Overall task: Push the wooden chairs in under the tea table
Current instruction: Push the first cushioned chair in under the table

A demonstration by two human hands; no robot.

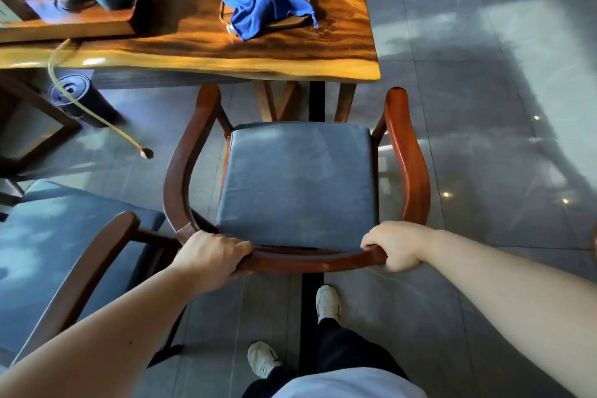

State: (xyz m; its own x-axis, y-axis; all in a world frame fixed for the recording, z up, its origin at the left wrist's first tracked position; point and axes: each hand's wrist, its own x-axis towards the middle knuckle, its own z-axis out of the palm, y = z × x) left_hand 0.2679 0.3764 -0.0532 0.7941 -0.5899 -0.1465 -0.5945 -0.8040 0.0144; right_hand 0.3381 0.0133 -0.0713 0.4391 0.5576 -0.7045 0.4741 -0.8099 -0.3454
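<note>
A wooden armchair (pixel 407 152) with a grey-blue seat cushion (pixel 297 184) stands on the tiled floor (pixel 484 107), facing the desk (pixel 200 52). Its armrest tips sit just at the near edge of the desk; the seat is not yet under it. The left hand (pixel 211 254) wraps over the curved back rail on the left, fingers closed around the wood. The right hand (pixel 392 247) closes on the same rail to the right, thumb side curled over the top. So each grip is shut on the rail, the two set well apart.

The frame looks solid and stiff, probably fairly heavy, and likely to slide rather than tip if pushed low and evenly. The back rail is the sensible place to hold, since it is rigid and wide. The cushion is soft and may shift. The desk legs (pixel 274 100) stand directly ahead, so the front legs could catch.

A second chair (pixel 80 255) waits near left, clear of the desk. A blue cloth (pixel 268 5) lies on the desk.
</note>
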